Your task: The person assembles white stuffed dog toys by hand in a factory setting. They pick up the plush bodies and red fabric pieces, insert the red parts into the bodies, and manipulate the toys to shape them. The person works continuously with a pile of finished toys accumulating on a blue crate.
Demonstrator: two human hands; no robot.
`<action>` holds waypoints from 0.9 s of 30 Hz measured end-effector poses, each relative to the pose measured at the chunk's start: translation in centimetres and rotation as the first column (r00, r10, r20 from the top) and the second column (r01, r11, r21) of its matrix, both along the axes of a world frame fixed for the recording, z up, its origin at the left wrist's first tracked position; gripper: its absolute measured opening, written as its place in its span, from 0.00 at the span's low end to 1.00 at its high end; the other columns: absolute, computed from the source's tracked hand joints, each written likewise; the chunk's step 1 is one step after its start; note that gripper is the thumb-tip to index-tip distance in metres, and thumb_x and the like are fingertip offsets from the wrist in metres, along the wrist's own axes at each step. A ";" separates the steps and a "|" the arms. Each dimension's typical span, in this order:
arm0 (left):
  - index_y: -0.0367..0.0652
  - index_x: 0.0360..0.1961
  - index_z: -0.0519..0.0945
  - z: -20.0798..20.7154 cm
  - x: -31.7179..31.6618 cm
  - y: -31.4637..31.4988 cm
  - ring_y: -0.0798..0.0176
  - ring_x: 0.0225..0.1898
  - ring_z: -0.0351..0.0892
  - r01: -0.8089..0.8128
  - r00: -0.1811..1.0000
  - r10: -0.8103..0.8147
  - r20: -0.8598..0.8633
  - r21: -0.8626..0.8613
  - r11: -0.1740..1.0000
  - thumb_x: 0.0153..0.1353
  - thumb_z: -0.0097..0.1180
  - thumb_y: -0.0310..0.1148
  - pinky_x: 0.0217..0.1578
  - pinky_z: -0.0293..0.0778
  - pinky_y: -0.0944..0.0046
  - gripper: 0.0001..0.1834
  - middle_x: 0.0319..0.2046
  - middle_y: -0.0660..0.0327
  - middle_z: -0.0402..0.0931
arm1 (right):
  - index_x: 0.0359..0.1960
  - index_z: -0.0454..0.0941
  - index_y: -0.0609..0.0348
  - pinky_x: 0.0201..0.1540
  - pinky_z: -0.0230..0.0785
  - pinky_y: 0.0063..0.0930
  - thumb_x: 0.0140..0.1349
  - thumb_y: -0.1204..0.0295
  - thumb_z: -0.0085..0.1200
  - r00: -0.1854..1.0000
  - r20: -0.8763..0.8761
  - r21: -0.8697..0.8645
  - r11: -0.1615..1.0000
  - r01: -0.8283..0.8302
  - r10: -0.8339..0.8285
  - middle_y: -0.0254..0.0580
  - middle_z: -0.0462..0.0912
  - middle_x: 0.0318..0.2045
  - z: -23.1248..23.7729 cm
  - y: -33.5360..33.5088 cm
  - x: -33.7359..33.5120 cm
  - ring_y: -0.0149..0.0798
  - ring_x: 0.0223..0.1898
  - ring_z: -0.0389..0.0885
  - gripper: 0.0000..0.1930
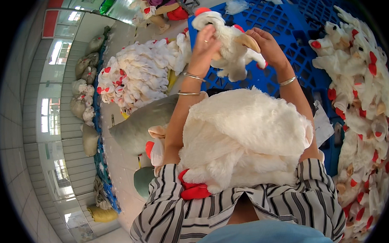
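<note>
Your left hand [204, 44] and right hand [268, 45] both grip a white plush chicken [231, 50] held up over the blue plastic crate [291, 35]; the fingers of each hand are clamped on it, the left around its body, the right near its tan beak. A bundle of white plush [245, 140] lies in your lap, between your forearms. To your left sits a heap of plush chickens [134, 76]; another pile [366, 97] lines your right
</note>
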State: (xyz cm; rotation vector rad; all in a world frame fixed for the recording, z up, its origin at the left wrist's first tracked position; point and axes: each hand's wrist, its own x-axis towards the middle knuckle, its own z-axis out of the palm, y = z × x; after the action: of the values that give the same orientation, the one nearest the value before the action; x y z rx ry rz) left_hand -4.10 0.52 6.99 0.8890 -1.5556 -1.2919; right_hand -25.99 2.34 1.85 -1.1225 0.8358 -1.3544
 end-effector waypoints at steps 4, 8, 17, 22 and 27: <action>0.33 0.66 0.51 -6.7 -0.6 0.5 0.54 0.59 0.68 0.183 0.948 -0.179 0.264 0.008 0.983 0.52 0.68 0.37 0.58 0.68 0.57 0.48 0.60 0.47 0.62 | 0.44 0.78 0.59 0.43 0.69 0.21 0.69 0.57 0.49 0.996 0.081 -0.048 0.999 -0.022 0.026 0.33 0.79 0.38 -0.5 -0.5 1.9 0.25 0.38 0.75 0.17; 0.37 0.62 0.60 -7.6 -2.5 1.2 0.57 0.54 0.73 0.123 0.958 -0.120 0.260 0.004 0.992 0.48 0.71 0.35 0.54 0.73 0.60 0.43 0.54 0.51 0.68 | 0.41 0.78 0.56 0.30 0.67 0.14 0.67 0.58 0.53 0.982 0.063 -0.004 0.984 -0.176 0.176 0.30 0.78 0.29 -0.7 0.1 1.6 0.21 0.29 0.74 0.14; 0.43 0.45 0.74 -6.7 -3.1 3.3 0.60 0.40 0.80 0.082 0.902 -0.053 0.428 -0.049 0.995 0.57 0.62 0.39 0.40 0.78 0.62 0.18 0.39 0.60 0.79 | 0.32 0.80 0.56 0.18 0.50 0.10 0.66 0.67 0.56 0.757 -0.025 -0.049 0.755 -0.654 0.653 0.22 0.71 0.21 2.6 2.4 1.3 0.15 0.17 0.61 0.08; 0.40 0.33 0.76 -7.4 -2.9 2.2 0.66 0.32 0.78 0.126 0.956 0.013 0.294 -0.447 0.886 0.60 0.59 0.40 0.29 0.75 0.64 0.13 0.32 0.62 0.78 | 0.31 0.79 0.57 0.17 0.53 0.11 0.66 0.65 0.55 0.747 -0.105 0.037 0.753 -0.657 0.656 0.25 0.73 0.21 2.4 3.0 0.6 0.17 0.16 0.63 0.10; 0.38 0.31 0.78 -9.0 -1.3 0.7 0.63 0.34 0.75 0.102 0.876 0.000 0.482 -0.186 0.977 0.58 0.55 0.30 0.36 0.72 0.61 0.06 0.30 0.56 0.76 | 0.31 0.77 0.59 0.22 0.61 0.18 0.69 0.60 0.45 0.879 0.383 -0.324 0.932 -0.161 0.284 0.38 0.82 0.31 2.0 1.6 -4.9 0.24 0.18 0.66 0.16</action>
State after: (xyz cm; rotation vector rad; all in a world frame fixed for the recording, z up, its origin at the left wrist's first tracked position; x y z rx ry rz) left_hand -5.35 1.27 -2.03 1.0948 -2.0706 -0.9583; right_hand -30.85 3.93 3.87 -1.0455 0.1867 -1.4750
